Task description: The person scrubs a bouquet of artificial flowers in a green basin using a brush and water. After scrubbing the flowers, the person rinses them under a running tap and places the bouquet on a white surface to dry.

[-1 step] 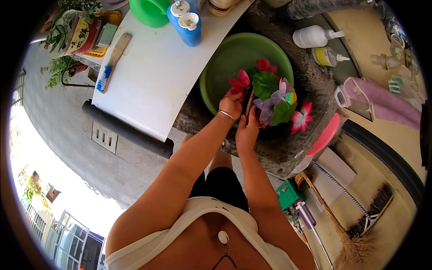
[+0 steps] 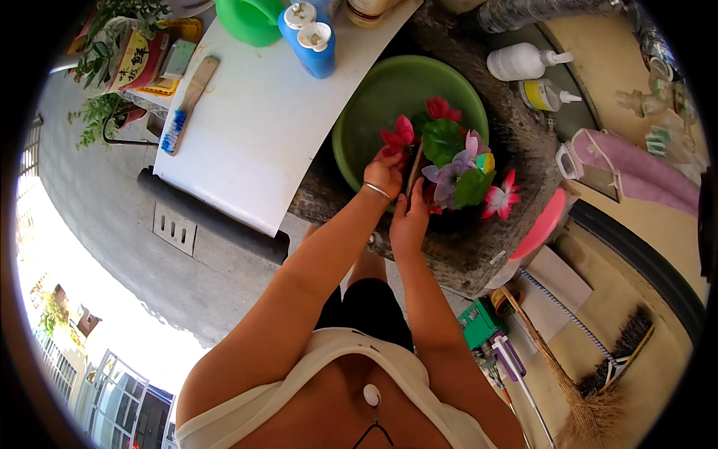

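Over the front edge of a green basin (image 2: 346, 112), a bunch of flowers (image 2: 449, 176) with red, purple and pink-white blooms and round green leaves leans right. The flowers look artificial. My left hand (image 2: 385, 178), with a bracelet at the wrist, has its fingers closed at a red flower (image 2: 399, 133) on the bunch's left side. Just below and to its right, my right hand (image 2: 410, 222) is closed round the lower part of the bunch. Between the hands rises a thin brown stick-like piece (image 2: 416, 166). My fingers partly hide the stems.
The basin sits in a dark, rough stone sink (image 2: 535, 150). On the left, a white board (image 2: 254, 127) carries a wooden-handled brush (image 2: 187, 108) and blue bottles (image 2: 310, 45). Two pump bottles (image 2: 523, 61) lie at the right; a pink cloth (image 2: 636, 168) and brooms (image 2: 572, 389) are further right.
The flowers have shifted very slightly, with the pink-white bloom a little higher. Both hands keep nearly the same place and grip.
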`<state>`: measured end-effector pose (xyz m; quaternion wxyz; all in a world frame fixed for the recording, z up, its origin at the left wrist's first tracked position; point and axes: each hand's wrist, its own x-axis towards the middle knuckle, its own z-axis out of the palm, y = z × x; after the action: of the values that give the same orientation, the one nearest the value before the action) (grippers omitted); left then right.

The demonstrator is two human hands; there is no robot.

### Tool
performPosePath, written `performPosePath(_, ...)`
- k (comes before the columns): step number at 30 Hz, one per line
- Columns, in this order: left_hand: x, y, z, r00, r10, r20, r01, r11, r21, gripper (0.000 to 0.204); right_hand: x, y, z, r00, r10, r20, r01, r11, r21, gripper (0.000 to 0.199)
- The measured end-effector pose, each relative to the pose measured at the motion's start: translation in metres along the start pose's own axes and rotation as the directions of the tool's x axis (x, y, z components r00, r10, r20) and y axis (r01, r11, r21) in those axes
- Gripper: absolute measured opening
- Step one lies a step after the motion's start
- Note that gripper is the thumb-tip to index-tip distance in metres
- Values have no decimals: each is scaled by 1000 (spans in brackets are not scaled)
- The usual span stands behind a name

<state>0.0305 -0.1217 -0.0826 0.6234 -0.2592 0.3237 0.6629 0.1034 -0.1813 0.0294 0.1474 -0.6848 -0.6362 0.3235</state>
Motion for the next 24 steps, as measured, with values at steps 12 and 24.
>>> performPosePath(12, 17, 12, -21, 985, -137, 104, 142, 989, -40, 29, -21, -8, 2, 999, 27, 34, -30, 996, 79, 51)
performPosePath(24, 16, 11, -24, 969, -116, 217, 135, 988, -74, 27, -11, -2, 1, 996, -88, 17, 88, 996, 7, 57)
